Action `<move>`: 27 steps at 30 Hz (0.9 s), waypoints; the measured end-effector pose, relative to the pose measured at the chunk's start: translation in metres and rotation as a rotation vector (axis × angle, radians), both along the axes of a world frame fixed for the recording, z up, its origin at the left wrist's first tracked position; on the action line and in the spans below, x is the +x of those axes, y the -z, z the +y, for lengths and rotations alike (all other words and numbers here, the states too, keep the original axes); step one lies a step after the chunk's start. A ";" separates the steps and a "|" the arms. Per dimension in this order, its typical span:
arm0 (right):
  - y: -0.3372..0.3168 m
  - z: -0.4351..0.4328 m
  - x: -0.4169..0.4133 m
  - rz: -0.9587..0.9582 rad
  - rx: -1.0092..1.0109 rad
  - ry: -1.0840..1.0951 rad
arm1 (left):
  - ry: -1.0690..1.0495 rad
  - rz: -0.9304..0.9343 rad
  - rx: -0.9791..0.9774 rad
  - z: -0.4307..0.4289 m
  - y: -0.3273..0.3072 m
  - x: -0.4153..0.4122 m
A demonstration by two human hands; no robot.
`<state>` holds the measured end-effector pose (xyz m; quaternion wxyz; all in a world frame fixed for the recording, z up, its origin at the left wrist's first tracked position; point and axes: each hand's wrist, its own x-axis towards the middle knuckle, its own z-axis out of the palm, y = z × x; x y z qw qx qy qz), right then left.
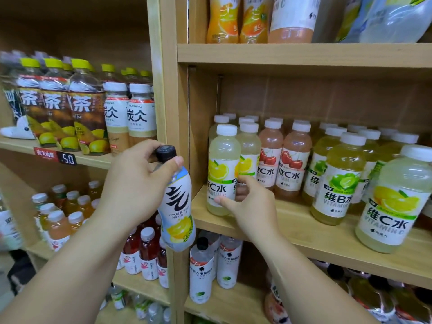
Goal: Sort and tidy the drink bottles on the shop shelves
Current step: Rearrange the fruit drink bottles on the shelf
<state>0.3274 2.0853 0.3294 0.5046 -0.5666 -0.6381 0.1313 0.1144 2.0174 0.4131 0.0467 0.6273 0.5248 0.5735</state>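
Observation:
My left hand [138, 183] grips a black-capped sparkling water bottle [178, 211] with a white and blue lemon label, held in the air in front of the wooden upright. My right hand [252, 204] wraps its fingers around the lower part of a lemon vitamin C bottle [223, 174] at the left front of the middle right shelf [292, 223]; whether the bottle is lifted I cannot tell. Next to it stand cherry vitamin C bottles [291, 160], lime vitamin B bottles [339, 181] and another lemon vitamin C bottle [392, 202] near the shelf's front edge.
The left shelf holds lemon tea bottles [86, 113] and latte bottles [140, 113] above a 5.0 price tag [67, 159]. Below are small juice bottles [67, 213] and red drinks [145, 253]. Orange juice bottles [224, 19] stand on the top right shelf. White electrolyte bottles [203, 270] sit under the middle shelf.

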 end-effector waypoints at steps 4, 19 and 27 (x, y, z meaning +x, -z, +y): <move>-0.006 0.007 -0.009 -0.113 -0.029 0.069 | 0.032 0.000 -0.006 0.003 0.002 -0.003; -0.009 0.026 -0.030 -0.352 -0.174 0.238 | 0.121 -0.060 -0.022 0.011 -0.010 -0.013; -0.037 -0.003 -0.015 -0.107 -0.005 -0.106 | 0.220 -0.077 0.000 0.006 -0.042 0.004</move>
